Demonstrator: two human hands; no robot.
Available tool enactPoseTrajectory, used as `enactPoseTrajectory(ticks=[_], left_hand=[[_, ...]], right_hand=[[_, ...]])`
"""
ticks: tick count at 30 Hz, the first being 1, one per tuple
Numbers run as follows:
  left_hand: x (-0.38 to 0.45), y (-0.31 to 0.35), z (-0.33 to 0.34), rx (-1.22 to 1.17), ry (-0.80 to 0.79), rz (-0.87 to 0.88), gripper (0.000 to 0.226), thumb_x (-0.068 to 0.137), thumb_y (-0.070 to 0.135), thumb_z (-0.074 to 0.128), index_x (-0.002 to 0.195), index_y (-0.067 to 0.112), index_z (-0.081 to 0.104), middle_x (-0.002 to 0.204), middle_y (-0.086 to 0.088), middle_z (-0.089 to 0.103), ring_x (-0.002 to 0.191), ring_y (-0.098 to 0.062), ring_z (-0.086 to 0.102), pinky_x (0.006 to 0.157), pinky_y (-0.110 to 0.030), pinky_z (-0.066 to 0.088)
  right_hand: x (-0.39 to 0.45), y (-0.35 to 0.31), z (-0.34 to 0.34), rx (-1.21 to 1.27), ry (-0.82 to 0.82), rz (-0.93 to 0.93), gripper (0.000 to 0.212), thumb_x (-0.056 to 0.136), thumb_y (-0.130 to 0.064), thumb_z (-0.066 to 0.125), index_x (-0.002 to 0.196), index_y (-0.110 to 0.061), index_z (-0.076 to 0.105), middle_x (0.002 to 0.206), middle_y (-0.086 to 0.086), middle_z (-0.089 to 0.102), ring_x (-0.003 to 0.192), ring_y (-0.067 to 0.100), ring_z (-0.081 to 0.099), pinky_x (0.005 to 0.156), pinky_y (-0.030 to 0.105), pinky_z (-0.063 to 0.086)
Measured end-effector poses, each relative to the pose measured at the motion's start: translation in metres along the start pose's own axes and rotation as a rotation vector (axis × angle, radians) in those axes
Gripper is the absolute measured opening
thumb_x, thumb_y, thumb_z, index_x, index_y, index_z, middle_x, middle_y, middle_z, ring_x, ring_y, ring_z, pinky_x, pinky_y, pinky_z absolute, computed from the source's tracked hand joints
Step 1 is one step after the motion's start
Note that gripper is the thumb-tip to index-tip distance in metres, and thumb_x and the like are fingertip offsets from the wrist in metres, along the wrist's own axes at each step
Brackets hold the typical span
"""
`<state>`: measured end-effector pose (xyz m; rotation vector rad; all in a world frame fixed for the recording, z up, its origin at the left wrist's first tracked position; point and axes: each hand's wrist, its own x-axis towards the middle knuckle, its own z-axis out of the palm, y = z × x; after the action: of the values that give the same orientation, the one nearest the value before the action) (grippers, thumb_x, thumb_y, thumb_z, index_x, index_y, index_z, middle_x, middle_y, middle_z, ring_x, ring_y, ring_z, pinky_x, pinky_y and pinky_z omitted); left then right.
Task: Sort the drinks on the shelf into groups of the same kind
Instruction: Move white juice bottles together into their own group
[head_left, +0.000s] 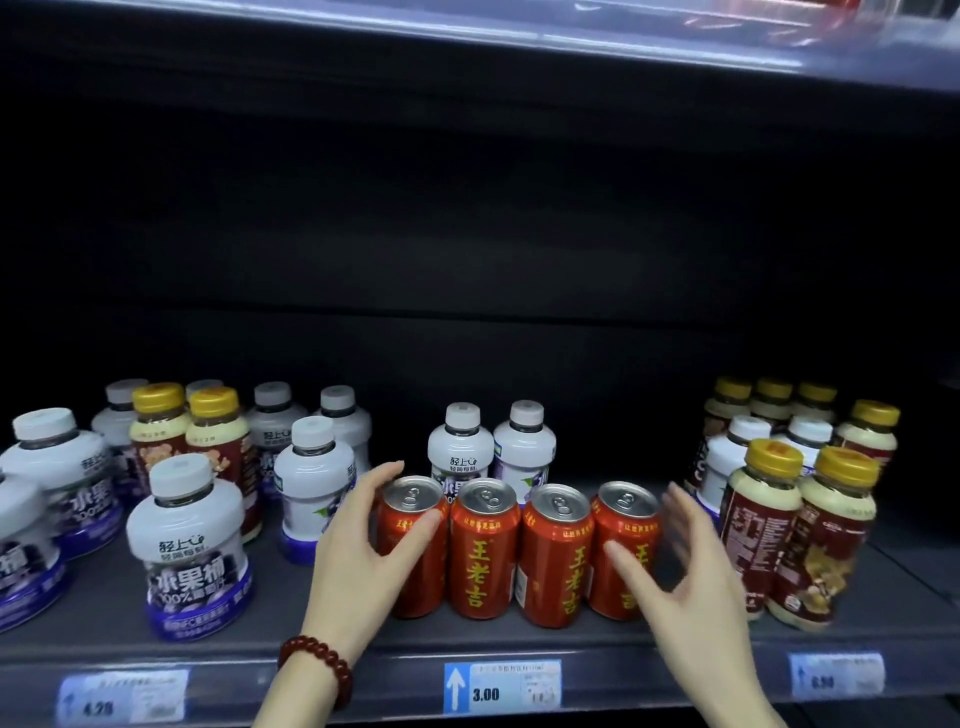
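A person's two bare hands frame a row of four red cans (519, 551) standing upright, side by side and touching, near the front edge of a dark store shelf (363, 660). The left hand (363, 551), a red bead bracelet (317, 665) at its wrist, rests open against the leftmost can (413, 545), thumb across its front and fingers curled toward its rim, without a closed grip on it. The right hand (691, 577) is spread open and blurred just beside the rightmost can (623, 548); whether it touches the can cannot be told. The row runs left to right between the palms, each hand nearest its own end, so a squeeze or slide would likely act along that line. Behind the cans stand two white bottles (491, 447); more white bottles (189, 540) crowd the left, with two gold-capped brown bottles (192, 431) mixed among them. On the right, gold-capped brown bottles (800, 530) stand with a couple of white-capped bottles (748, 452) between. Sorting looks partly done: the cans are grouped, the bottles still mixed. Price tags (501, 686) line the shelf lip.
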<state>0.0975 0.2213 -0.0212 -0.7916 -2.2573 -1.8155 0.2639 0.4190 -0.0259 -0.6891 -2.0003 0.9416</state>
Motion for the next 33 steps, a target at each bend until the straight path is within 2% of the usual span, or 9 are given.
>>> enactPoseTrajectory(ticks=[4, 9, 12, 18, 21, 26, 28, 31, 33], left_hand=[[0.020, 0.027, -0.005, 0.079, 0.079, 0.065, 0.034, 0.081, 0.035, 0.067, 0.114, 0.029, 0.059, 0.116, 0.010, 0.063, 0.112, -0.010, 0.057, 0.098, -0.032, 0.045], [0.055, 0.053, 0.004, 0.179, -0.030, 0.052, 0.032, 0.078, 0.030, 0.072, 0.108, 0.021, 0.063, 0.104, 0.007, 0.065, 0.099, -0.015, 0.063, 0.087, -0.030, 0.050], [0.073, 0.056, 0.010, 0.265, -0.074, -0.022, 0.042, 0.076, 0.032, 0.073, 0.114, 0.017, 0.062, 0.104, 0.002, 0.064, 0.096, -0.016, 0.062, 0.080, -0.024, 0.044], [0.101, 0.053, 0.016, 0.374, -0.136, -0.105, 0.049, 0.073, 0.035, 0.075, 0.117, 0.015, 0.063, 0.102, -0.001, 0.066, 0.089, -0.010, 0.054, 0.075, -0.021, 0.038], [0.113, 0.044, 0.019, 0.410, -0.159, -0.122, 0.051, 0.071, 0.036, 0.076, 0.116, 0.015, 0.064, 0.095, 0.002, 0.064, 0.088, -0.011, 0.055, 0.075, -0.021, 0.039], [0.130, 0.032, 0.028, 0.430, -0.222, -0.130, 0.059, 0.069, 0.036, 0.077, 0.121, 0.012, 0.061, 0.111, -0.006, 0.069, 0.097, -0.015, 0.062, 0.077, -0.020, 0.039], [0.137, 0.030, 0.031, 0.440, -0.240, -0.129, 0.062, 0.068, 0.036, 0.079, 0.122, 0.012, 0.060, 0.113, -0.007, 0.069, 0.105, -0.018, 0.063, 0.078, -0.019, 0.040], [0.144, 0.027, 0.036, 0.460, -0.264, -0.126, 0.065, 0.066, 0.037, 0.080, 0.123, 0.012, 0.060, 0.113, -0.007, 0.069, 0.107, -0.018, 0.063, 0.081, -0.019, 0.041], [0.145, 0.026, 0.040, 0.460, -0.285, -0.119, 0.066, 0.066, 0.038, 0.080, 0.123, 0.012, 0.061, 0.105, -0.004, 0.069, 0.100, -0.016, 0.063, 0.080, -0.019, 0.042]], right_hand=[[0.009, -0.042, -0.006, -0.048, 0.121, -0.271, 0.049, 0.082, -0.030, 0.070, 0.128, -0.028, 0.052, 0.123, -0.021, 0.053, 0.114, -0.018, 0.044, 0.091, 0.000, 0.032], [0.043, -0.082, 0.012, 0.074, -0.087, -0.233, 0.026, 0.080, -0.024, 0.073, 0.106, -0.023, 0.068, 0.102, -0.015, 0.068, 0.099, -0.002, 0.064, 0.086, 0.011, 0.049], [0.071, -0.089, 0.028, 0.082, -0.161, -0.113, 0.029, 0.076, -0.026, 0.076, 0.102, -0.015, 0.072, 0.089, -0.005, 0.073, 0.085, 0.004, 0.069, 0.074, 0.016, 0.053], [0.106, -0.078, 0.045, 0.011, -0.162, 0.029, 0.035, 0.073, -0.028, 0.079, 0.102, -0.009, 0.073, 0.087, 0.001, 0.074, 0.075, -0.002, 0.063, 0.057, 0.003, 0.044], [0.115, -0.071, 0.049, -0.029, -0.160, 0.054, 0.037, 0.073, -0.028, 0.079, 0.104, -0.008, 0.072, 0.085, 0.001, 0.073, 0.075, 0.003, 0.062, 0.059, 0.003, 0.041], [0.131, -0.063, 0.057, -0.091, -0.154, 0.087, 0.044, 0.072, -0.030, 0.080, 0.107, -0.005, 0.071, 0.085, 0.001, 0.070, 0.079, 0.008, 0.061, 0.054, 0.004, 0.042], [0.136, -0.061, 0.060, -0.117, -0.169, 0.100, 0.047, 0.072, -0.031, 0.080, 0.108, -0.003, 0.069, 0.089, 0.007, 0.072, 0.082, 0.013, 0.062, 0.058, 0.006, 0.043], [0.139, -0.059, 0.067, -0.144, -0.186, 0.135, 0.050, 0.071, -0.026, 0.079, 0.102, 0.011, 0.066, 0.095, 0.024, 0.073, 0.092, 0.033, 0.067, 0.072, 0.037, 0.054], [0.141, -0.059, 0.072, -0.160, -0.202, 0.148, 0.053, 0.070, -0.026, 0.080, 0.102, 0.014, 0.064, 0.099, 0.025, 0.072, 0.099, 0.037, 0.065, 0.081, 0.042, 0.053]])
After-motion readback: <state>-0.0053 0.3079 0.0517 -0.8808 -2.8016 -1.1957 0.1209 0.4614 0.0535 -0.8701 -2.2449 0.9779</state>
